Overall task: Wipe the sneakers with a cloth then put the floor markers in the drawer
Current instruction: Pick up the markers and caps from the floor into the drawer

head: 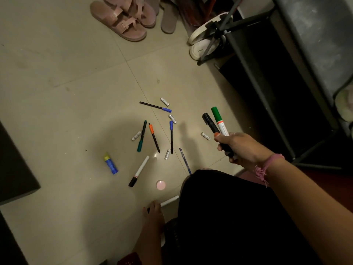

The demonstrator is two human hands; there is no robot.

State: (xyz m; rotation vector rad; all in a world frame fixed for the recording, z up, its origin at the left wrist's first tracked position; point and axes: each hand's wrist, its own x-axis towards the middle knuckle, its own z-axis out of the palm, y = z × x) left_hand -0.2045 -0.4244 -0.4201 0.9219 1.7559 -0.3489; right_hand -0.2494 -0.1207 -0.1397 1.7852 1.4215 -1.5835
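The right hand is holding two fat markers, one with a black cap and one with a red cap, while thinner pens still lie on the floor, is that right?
Not quite. In the head view the right hand holds a black-capped marker and a green-capped marker, not a red-capped one. The thinner pens, such as the orange-capped pen, do lie on the floor.

The right arm (286, 188) is bare, no sleeve showing, with a frayed pink thread band (267, 165) tied round the wrist. The left arm (149, 238) is bare too. Black clothing (229, 217) covers the lap.
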